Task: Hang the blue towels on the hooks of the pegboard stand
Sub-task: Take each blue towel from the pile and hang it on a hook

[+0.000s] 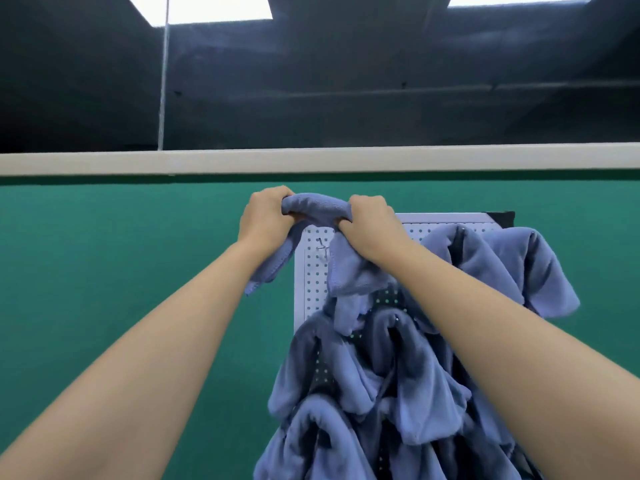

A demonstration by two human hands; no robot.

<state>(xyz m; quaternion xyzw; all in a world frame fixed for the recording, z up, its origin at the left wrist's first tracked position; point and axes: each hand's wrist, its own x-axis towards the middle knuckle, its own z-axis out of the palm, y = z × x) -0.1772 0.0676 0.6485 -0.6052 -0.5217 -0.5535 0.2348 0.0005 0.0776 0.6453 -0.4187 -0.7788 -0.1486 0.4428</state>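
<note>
The towel [315, 206] is soft, napped blue cloth, bunched into a thick roll between the two hands. Its long axis runs level, left to right, just above the top left corner of the pegboard [313, 275]. The left hand [265, 216] grips one end with fingers curled round it, and a hemmed tail hangs below the wrist. The right hand [370, 226] clenches the other end, with more folds spilling down over the board. The pegboard is a pale, flat panel with rows of small round holes. A thin metal hook [322, 245] juts from it (in plain sight, just under the roll). Hung towels [381, 375] of the same plush blue crowd the rest of the board, hiding most holes. Behind stands a green wall [104, 254] topped by a white rail [311, 161].
</note>
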